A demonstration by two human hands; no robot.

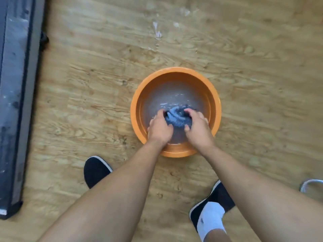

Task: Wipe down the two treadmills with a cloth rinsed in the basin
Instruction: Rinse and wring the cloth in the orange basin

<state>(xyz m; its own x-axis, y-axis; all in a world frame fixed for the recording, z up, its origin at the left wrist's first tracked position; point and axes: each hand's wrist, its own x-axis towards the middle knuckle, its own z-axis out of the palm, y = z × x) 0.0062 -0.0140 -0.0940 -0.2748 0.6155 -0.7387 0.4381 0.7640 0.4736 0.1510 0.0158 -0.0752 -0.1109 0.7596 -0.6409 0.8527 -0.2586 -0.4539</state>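
Observation:
An orange round basin (138,95) stands on the wooden floor, holding cloudy water. A blue-grey cloth (175,117) lies bunched in the water near the basin's near side. My left hand (160,127) grips the cloth's left end and my right hand (198,126) grips its right end, both inside the basin. The dark edge of a treadmill (15,95) runs along the left side of the view.
Water splashes (158,32) mark the floor beyond the basin. My feet in dark shoes stand at the left (95,170) and the right (218,194) of my arms. A curved metal piece (310,184) shows at the right edge.

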